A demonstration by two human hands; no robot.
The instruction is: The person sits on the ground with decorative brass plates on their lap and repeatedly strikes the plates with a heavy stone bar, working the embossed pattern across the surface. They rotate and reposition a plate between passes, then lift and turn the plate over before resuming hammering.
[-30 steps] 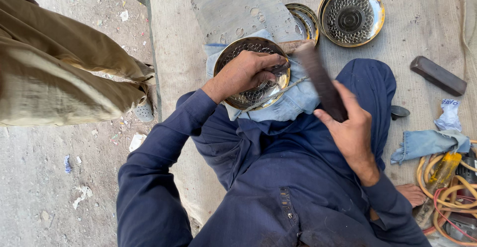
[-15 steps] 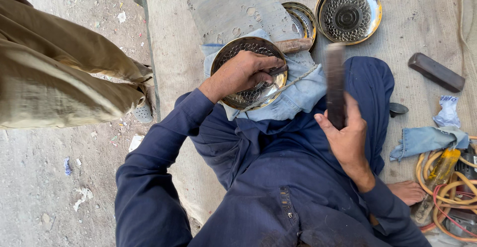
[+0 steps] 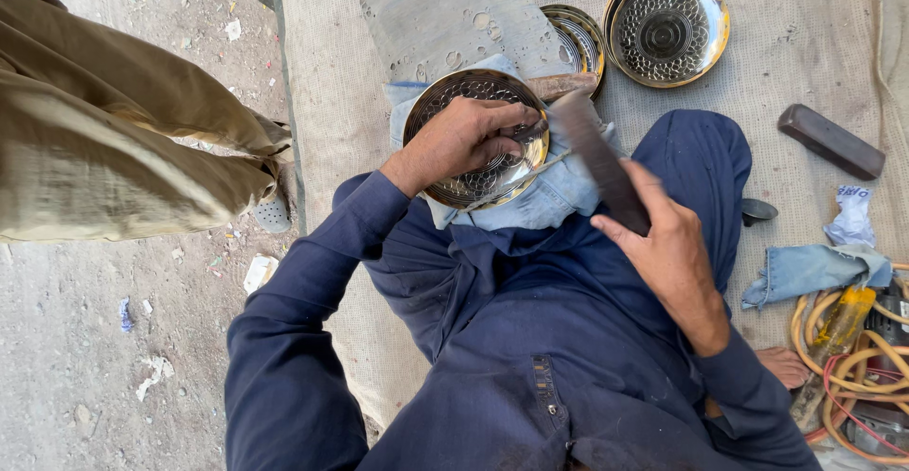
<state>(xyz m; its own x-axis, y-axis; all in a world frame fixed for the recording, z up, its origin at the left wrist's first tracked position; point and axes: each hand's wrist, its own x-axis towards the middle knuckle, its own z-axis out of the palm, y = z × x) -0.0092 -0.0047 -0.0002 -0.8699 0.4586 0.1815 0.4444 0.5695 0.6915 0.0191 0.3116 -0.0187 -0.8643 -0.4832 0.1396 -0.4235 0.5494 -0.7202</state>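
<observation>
Patterned metal plate held on the lap, a dark block raised over its rim

Nearest the plate (image 3: 478,140), which rests on a pale blue cloth (image 3: 549,196) across the knees, the left hand (image 3: 464,140) lies on its face with fingers curled over the far edge and pinned against it; just right of the plate, the right hand (image 3: 663,244) has its fingers wrapped tight round a dark flat block (image 3: 597,154) whose tip hangs beside the rim — blurred, so contact cannot be told. The plate's face already shows a stamped dotted pattern all over, so by my reading this one is well along. Beyond the plate lie a dented grey slab (image 3: 445,12) and two more patterned plates (image 3: 668,21) — apparently finished.
</observation>
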